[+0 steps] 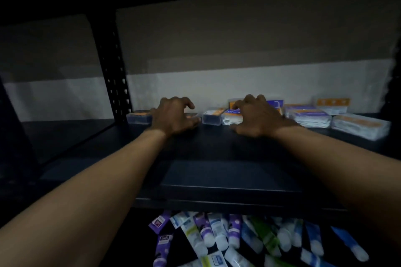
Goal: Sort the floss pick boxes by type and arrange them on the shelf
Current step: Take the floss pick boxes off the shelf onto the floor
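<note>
Presently both hands far back on shelf [217, 149]. Left hand [173, 118] curled over small box [191, 116], grip unclear (blurred). Right hand [257, 116] spread, touching blue-label box [233, 116]. Small clear box [211, 117] between hands, long axis left-right, left hand slightly nearer.

Clear plastic boxes [211, 117]; shelf [217, 149] matt (dark metal).

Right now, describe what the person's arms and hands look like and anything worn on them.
Both forearms are bare up to the frame's edge: no sleeves in view. The left hand and right hand wear no gloves, and no watch, bracelet or ring shows at either wrist or on the fingers, though the dim, blurred picture could hide small things.
</note>
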